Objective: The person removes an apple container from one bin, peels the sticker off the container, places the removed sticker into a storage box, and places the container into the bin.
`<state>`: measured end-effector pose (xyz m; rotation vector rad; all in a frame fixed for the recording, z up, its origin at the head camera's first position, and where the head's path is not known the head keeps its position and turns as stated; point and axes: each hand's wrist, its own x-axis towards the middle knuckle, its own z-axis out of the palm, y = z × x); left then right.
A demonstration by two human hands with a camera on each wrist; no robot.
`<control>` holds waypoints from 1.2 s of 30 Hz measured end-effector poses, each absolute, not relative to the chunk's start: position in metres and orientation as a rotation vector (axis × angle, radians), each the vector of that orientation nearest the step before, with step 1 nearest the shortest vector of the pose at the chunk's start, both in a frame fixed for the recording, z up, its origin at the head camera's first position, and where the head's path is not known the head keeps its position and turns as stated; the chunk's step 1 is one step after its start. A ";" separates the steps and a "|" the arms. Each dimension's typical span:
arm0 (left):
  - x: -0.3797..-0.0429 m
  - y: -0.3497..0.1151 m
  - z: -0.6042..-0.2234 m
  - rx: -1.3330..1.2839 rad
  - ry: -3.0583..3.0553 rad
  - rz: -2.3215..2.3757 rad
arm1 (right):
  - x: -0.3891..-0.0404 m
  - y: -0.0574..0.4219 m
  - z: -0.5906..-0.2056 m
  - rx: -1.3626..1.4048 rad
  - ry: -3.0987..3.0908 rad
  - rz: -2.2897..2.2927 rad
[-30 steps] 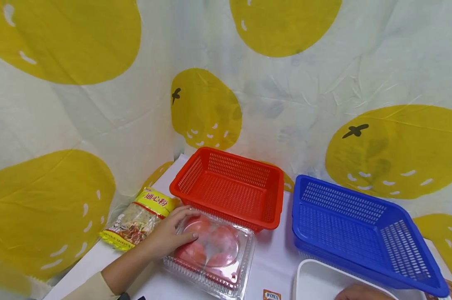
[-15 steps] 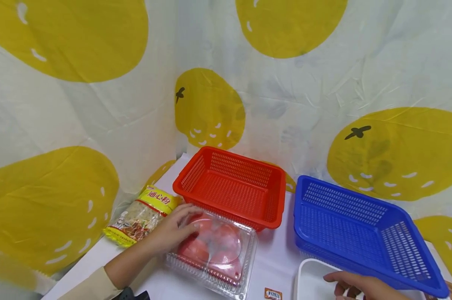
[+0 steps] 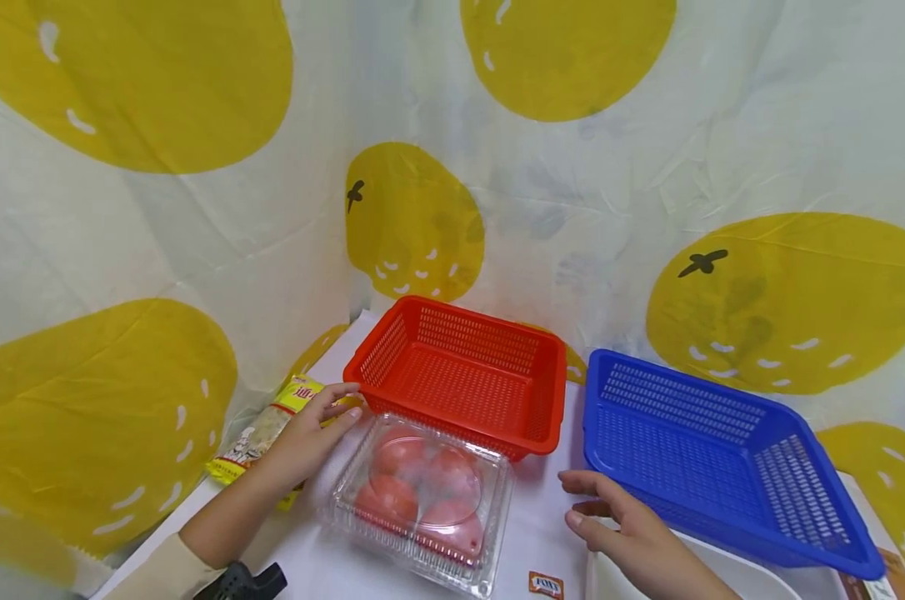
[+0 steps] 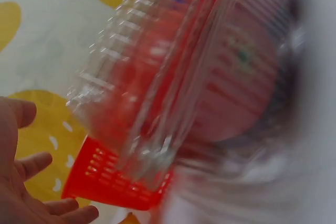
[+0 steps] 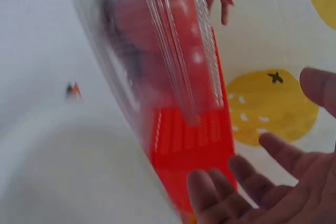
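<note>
A clear plastic clamshell box (image 3: pixel 490 500) with several red tomatoes (image 3: pixel 388 500) in it sits on the table, between my two hands. My left hand (image 3: pixel 310 442) hovers off its left side, fingers spread, overlapping the bag of macaroni (image 3: pixel 261 437) in the head view. In the left wrist view the left hand (image 4: pixel 23 182) holds nothing, with the box (image 4: pixel 157 66) beside it. To the right of the box, my right hand (image 3: pixel 636 533) is over the white bin's left edge, its fingers loosely bent and apart. The right wrist view shows that hand (image 5: pixel 278 182) bare.
Behind the box stands a red basket (image 3: pixel 460 379). A blue basket (image 3: pixel 685 450) is to the right, behind a white bin (image 3: pixel 722 558). One small orange packet (image 3: pixel 546 584) lies by the front edge of view. A lemon-patterned cloth (image 3: pixel 557 192) hangs behind the table.
My left hand has lifted off the box and moved left toward the macaroni bag. My right hand has come up out of the white bin, leftward toward the box.
</note>
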<state>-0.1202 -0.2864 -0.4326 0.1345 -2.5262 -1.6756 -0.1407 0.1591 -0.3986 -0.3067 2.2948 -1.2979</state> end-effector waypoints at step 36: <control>-0.185 -0.301 -0.443 0.094 -2.556 -1.811 | -0.133 0.034 -0.456 -0.103 1.951 -1.972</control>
